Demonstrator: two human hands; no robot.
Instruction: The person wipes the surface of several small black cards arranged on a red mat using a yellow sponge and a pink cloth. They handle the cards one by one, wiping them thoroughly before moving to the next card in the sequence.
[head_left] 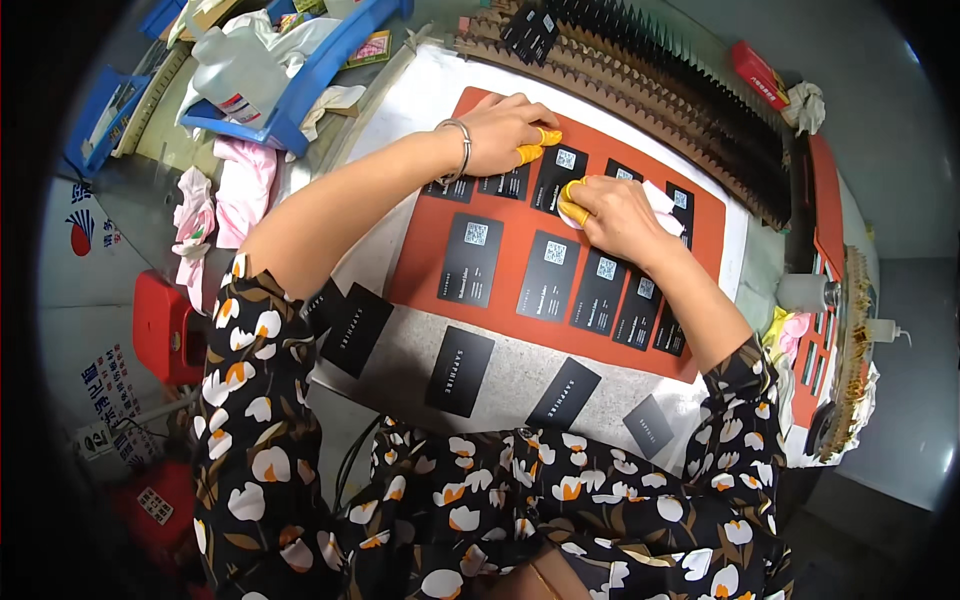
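Observation:
My left hand (503,135), with yellow finger cots on its fingertips and a bangle at the wrist, rests at the far edge of an orange-red mat (505,335). Its fingers are extended, their tips at the upper end of a black card (548,188) with a printed square code. On that same card, my right hand (618,218), also in yellow finger cots, is closed around a white cloth (662,206). The cloth shows beside the knuckles and under the fingertips. More black cards (470,260) lie in two rows on the mat, some partly covered by my hands.
Nearer me, several dark cards (460,370) lie on a grey board (520,350). Long slotted racks (640,100) stand beyond the mat. At far left, a blue tray (300,100) holds a clear bottle (240,75); pink cloths (243,190) hang nearby. A pump bottle (808,293) stands right.

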